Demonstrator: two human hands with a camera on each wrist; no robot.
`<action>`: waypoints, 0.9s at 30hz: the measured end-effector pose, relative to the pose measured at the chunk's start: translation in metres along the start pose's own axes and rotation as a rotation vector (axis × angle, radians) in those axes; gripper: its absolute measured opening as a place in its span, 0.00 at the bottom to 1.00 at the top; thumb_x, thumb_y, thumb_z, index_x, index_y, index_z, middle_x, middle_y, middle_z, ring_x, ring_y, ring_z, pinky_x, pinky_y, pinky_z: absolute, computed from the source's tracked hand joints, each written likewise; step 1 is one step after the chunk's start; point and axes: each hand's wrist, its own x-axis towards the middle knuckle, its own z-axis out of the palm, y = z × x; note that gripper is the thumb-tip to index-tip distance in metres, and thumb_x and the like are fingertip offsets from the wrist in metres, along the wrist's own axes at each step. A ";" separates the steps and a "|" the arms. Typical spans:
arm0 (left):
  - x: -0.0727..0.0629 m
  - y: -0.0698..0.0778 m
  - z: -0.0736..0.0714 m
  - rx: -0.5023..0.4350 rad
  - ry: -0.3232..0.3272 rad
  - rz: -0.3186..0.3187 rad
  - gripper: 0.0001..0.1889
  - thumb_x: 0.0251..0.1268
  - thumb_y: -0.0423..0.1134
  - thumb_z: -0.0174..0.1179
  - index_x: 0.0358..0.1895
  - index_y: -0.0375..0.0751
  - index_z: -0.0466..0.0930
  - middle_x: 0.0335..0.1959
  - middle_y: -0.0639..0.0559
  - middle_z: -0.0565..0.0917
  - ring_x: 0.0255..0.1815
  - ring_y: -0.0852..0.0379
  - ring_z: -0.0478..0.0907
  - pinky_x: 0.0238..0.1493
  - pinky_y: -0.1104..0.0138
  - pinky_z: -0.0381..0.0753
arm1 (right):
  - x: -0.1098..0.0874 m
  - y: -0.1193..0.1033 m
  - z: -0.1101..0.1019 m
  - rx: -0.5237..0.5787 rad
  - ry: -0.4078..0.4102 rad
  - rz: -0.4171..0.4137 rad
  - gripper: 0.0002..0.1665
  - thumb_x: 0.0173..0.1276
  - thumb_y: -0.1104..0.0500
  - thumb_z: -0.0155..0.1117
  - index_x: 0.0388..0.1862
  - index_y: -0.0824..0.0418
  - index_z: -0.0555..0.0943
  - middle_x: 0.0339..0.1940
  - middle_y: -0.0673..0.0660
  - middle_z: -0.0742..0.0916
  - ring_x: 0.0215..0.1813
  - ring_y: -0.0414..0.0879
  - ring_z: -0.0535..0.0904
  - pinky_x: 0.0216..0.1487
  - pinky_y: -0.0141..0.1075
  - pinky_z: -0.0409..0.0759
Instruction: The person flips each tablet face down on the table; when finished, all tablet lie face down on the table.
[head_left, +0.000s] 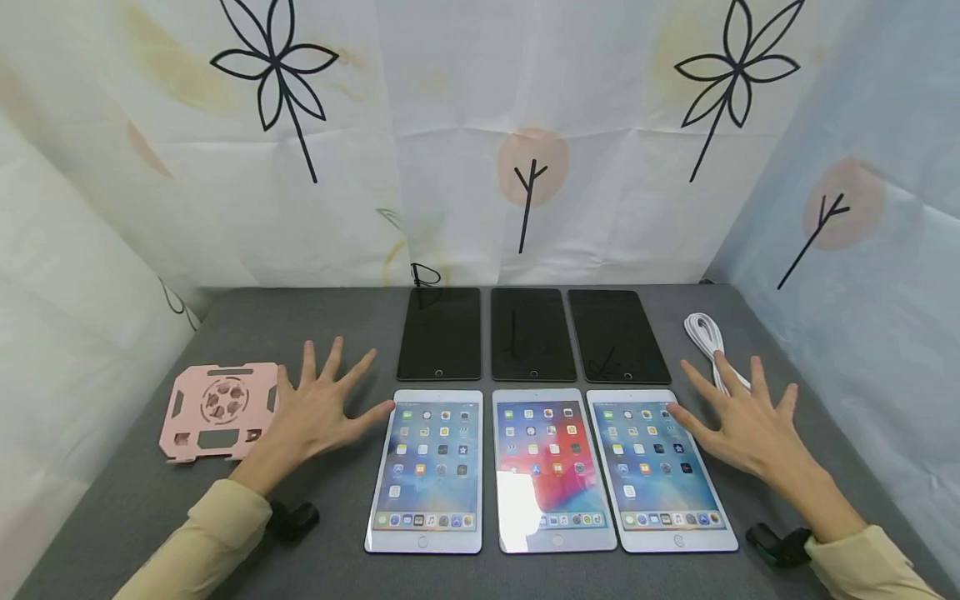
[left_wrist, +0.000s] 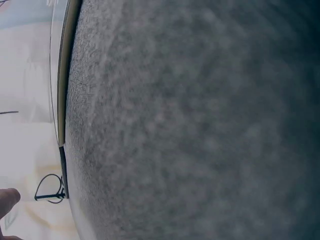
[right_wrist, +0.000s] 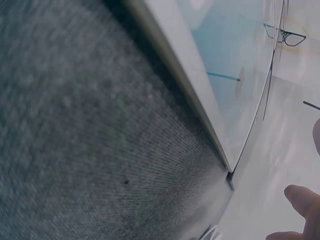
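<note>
My left hand [head_left: 315,412] is spread with straight fingers, palm down, between a pink case [head_left: 191,408] and the left white tablet [head_left: 423,543]. Its thumb tip comes right at that tablet's upper left corner. On the other side, my right hand [head_left: 750,429] is spread too, its thumb overlapping the upper right edge of the right white tablet [head_left: 645,543]. A middle white tablet [head_left: 528,543] lies between these two; all three screens are lit with app icons. Neither hand grips anything. In the right wrist view a white tablet edge [right_wrist: 190,90] rises beside the grey cloth.
Three dark-screened tablets stand in a row behind the white ones: left [head_left: 438,333], middle [head_left: 532,337] and right [head_left: 618,337]. A coiled white cable [head_left: 703,332] lies beyond my right fingers. Printed fabric walls [head_left: 465,100] enclose the grey table [head_left: 330,533].
</note>
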 end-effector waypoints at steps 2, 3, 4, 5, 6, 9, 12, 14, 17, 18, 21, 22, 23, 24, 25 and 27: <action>0.000 0.001 0.000 -0.005 -0.003 0.001 0.48 0.62 0.77 0.52 0.81 0.57 0.58 0.83 0.30 0.51 0.80 0.17 0.39 0.66 0.17 0.41 | 0.000 0.000 0.000 0.002 -0.004 0.000 0.51 0.69 0.27 0.55 0.82 0.52 0.60 0.79 0.78 0.60 0.77 0.88 0.44 0.60 0.89 0.38; 0.000 0.001 0.000 -0.005 -0.004 0.002 0.48 0.62 0.77 0.52 0.81 0.57 0.58 0.83 0.30 0.52 0.80 0.17 0.39 0.66 0.17 0.41 | 0.000 0.000 0.000 0.001 -0.004 0.000 0.51 0.69 0.27 0.55 0.82 0.52 0.60 0.79 0.78 0.61 0.77 0.88 0.44 0.60 0.89 0.38; 0.000 0.001 0.000 -0.010 -0.005 0.004 0.48 0.62 0.76 0.52 0.81 0.57 0.58 0.83 0.30 0.52 0.80 0.17 0.39 0.66 0.17 0.40 | 0.000 -0.001 0.000 0.002 -0.006 0.000 0.51 0.69 0.27 0.55 0.82 0.52 0.60 0.79 0.78 0.61 0.77 0.88 0.44 0.60 0.89 0.38; 0.000 0.002 0.000 -0.010 -0.006 0.004 0.48 0.62 0.76 0.52 0.81 0.57 0.58 0.83 0.31 0.51 0.80 0.17 0.39 0.66 0.17 0.41 | -0.001 -0.001 0.000 0.003 -0.007 0.001 0.51 0.69 0.27 0.55 0.82 0.52 0.60 0.79 0.78 0.61 0.77 0.88 0.44 0.60 0.89 0.38; 0.000 0.002 0.000 -0.008 -0.006 0.005 0.48 0.61 0.76 0.52 0.81 0.57 0.59 0.83 0.31 0.52 0.80 0.17 0.39 0.66 0.18 0.41 | -0.001 -0.001 0.001 0.004 -0.008 0.001 0.51 0.69 0.27 0.54 0.82 0.52 0.60 0.79 0.78 0.61 0.77 0.88 0.44 0.60 0.89 0.38; 0.000 0.003 0.000 0.004 -0.003 0.010 0.47 0.61 0.76 0.52 0.80 0.58 0.61 0.83 0.31 0.52 0.80 0.17 0.41 0.66 0.18 0.42 | -0.001 -0.001 0.001 0.001 -0.008 0.002 0.51 0.69 0.26 0.54 0.82 0.53 0.60 0.79 0.78 0.61 0.77 0.88 0.44 0.60 0.89 0.38; -0.001 0.004 0.000 0.006 -0.006 0.018 0.46 0.62 0.76 0.52 0.80 0.58 0.61 0.82 0.31 0.52 0.80 0.16 0.41 0.66 0.18 0.42 | -0.002 0.000 0.000 -0.001 -0.013 0.004 0.52 0.69 0.25 0.53 0.82 0.52 0.60 0.79 0.78 0.60 0.77 0.87 0.44 0.61 0.88 0.38; -0.001 0.004 0.000 0.009 -0.006 0.023 0.46 0.62 0.76 0.52 0.80 0.58 0.61 0.82 0.31 0.53 0.80 0.17 0.41 0.66 0.18 0.42 | -0.001 0.000 0.000 0.001 -0.018 0.004 0.52 0.69 0.25 0.53 0.82 0.52 0.60 0.80 0.77 0.60 0.77 0.87 0.44 0.61 0.88 0.38; -0.001 0.006 0.000 0.017 0.003 0.034 0.46 0.62 0.76 0.53 0.80 0.58 0.60 0.83 0.32 0.53 0.80 0.17 0.42 0.65 0.18 0.44 | -0.002 -0.001 0.000 0.006 -0.024 0.002 0.52 0.69 0.25 0.53 0.82 0.51 0.59 0.80 0.77 0.60 0.77 0.87 0.44 0.61 0.88 0.39; -0.001 0.006 0.000 0.016 0.006 0.038 0.46 0.62 0.76 0.53 0.80 0.58 0.60 0.83 0.32 0.53 0.80 0.17 0.43 0.65 0.18 0.44 | -0.002 -0.001 0.000 0.009 -0.024 0.001 0.52 0.69 0.25 0.53 0.82 0.52 0.59 0.80 0.78 0.60 0.77 0.87 0.45 0.61 0.88 0.39; 0.001 0.008 0.001 0.014 0.017 0.048 0.47 0.61 0.75 0.54 0.80 0.58 0.61 0.82 0.32 0.54 0.80 0.17 0.43 0.65 0.17 0.45 | -0.002 -0.002 0.000 0.009 -0.026 -0.002 0.52 0.69 0.25 0.54 0.82 0.52 0.60 0.79 0.78 0.60 0.77 0.88 0.45 0.61 0.88 0.40; 0.001 0.009 0.001 0.011 0.017 0.050 0.47 0.61 0.75 0.55 0.80 0.58 0.61 0.82 0.32 0.54 0.80 0.17 0.43 0.65 0.17 0.45 | -0.001 -0.003 -0.001 0.011 -0.030 -0.002 0.52 0.69 0.25 0.53 0.82 0.52 0.59 0.79 0.78 0.60 0.77 0.87 0.45 0.61 0.88 0.39; 0.002 0.010 0.002 0.010 0.018 0.052 0.47 0.61 0.75 0.55 0.80 0.58 0.61 0.82 0.32 0.54 0.80 0.17 0.42 0.65 0.18 0.45 | -0.001 -0.003 -0.001 0.012 -0.034 -0.004 0.52 0.69 0.25 0.53 0.83 0.52 0.59 0.80 0.78 0.59 0.77 0.87 0.44 0.61 0.88 0.39; 0.003 0.011 0.002 0.010 0.018 0.054 0.47 0.60 0.75 0.55 0.80 0.58 0.61 0.82 0.32 0.54 0.80 0.17 0.42 0.65 0.18 0.45 | 0.000 -0.004 -0.002 0.012 -0.037 -0.006 0.52 0.69 0.25 0.53 0.83 0.52 0.59 0.80 0.77 0.59 0.77 0.87 0.44 0.61 0.88 0.39; 0.004 0.012 0.002 0.013 0.018 0.057 0.47 0.60 0.75 0.55 0.80 0.58 0.61 0.82 0.32 0.54 0.80 0.18 0.42 0.66 0.18 0.45 | 0.000 -0.005 -0.002 0.010 -0.040 -0.008 0.52 0.70 0.25 0.53 0.83 0.51 0.59 0.80 0.77 0.59 0.77 0.87 0.44 0.62 0.88 0.39; 0.006 0.016 0.001 0.009 0.017 0.065 0.47 0.60 0.75 0.55 0.80 0.58 0.61 0.82 0.32 0.54 0.80 0.18 0.43 0.66 0.18 0.45 | 0.002 -0.008 -0.003 0.015 -0.048 -0.010 0.51 0.70 0.25 0.53 0.83 0.51 0.59 0.81 0.76 0.58 0.78 0.86 0.43 0.63 0.87 0.39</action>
